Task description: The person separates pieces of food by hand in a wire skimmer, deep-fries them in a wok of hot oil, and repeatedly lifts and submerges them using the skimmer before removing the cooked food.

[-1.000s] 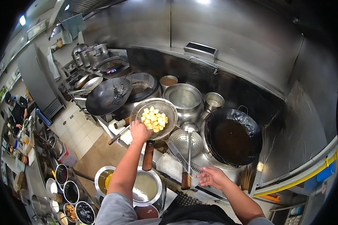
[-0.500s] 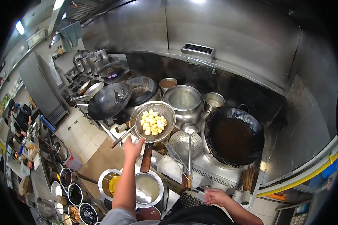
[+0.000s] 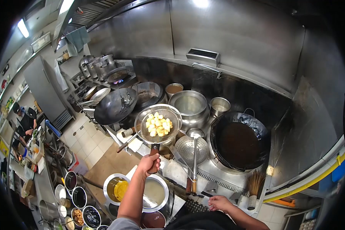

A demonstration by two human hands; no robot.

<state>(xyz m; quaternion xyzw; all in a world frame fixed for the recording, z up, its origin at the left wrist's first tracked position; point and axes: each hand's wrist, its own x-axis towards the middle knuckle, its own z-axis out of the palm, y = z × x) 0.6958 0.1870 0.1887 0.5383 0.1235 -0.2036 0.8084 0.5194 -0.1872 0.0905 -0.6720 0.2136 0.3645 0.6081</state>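
My left hand (image 3: 150,165) is wrapped round the wooden handle of a wire strainer (image 3: 141,134), whose mesh holds a heap of pale yellow cubes (image 3: 158,124). Below it, near the counter's front edge, my right hand (image 3: 220,203) has its fingers curled together; whether anything is between them is too small to tell. A ladle (image 3: 195,153) lies across a perforated skimmer (image 3: 186,149), between the two hands. To the right sits a wok (image 3: 237,143) with dark liquid.
A tilted empty wok (image 3: 113,105) rests left of the strainer. Metal pots (image 3: 188,103) stand behind it. Bowls (image 3: 117,188) are near my left forearm. A bamboo brush (image 3: 255,186) stands at right. Another person (image 3: 26,120) works at the far left counter.
My left hand has moved from the strainer's rim down to its handle and closed round it. My right hand has drawn back toward my body, its fingers now curled.
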